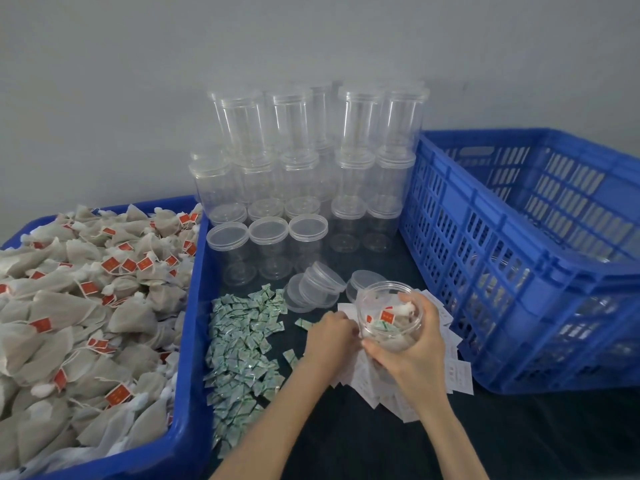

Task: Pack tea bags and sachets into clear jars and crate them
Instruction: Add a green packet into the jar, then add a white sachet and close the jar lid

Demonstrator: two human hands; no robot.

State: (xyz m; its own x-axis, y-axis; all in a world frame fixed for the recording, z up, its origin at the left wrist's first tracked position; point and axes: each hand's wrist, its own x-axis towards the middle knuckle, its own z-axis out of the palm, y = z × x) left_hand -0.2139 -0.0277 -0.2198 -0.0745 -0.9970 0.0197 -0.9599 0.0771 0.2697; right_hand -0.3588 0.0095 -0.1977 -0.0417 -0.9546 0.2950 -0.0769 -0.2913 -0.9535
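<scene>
Clear jar [389, 315] tilted, mouth toward camera, long axis leaning away, tea bags inside, above white slips [460, 372], right hand [412, 351] wrapped round it, left hand [330, 336] fingers curled at the slips beside jar, grip unclear, green sachets [242, 355] left.

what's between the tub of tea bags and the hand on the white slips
In the head view, a pile of small green sachets lies between the tea bag tub and the left hand.
</scene>
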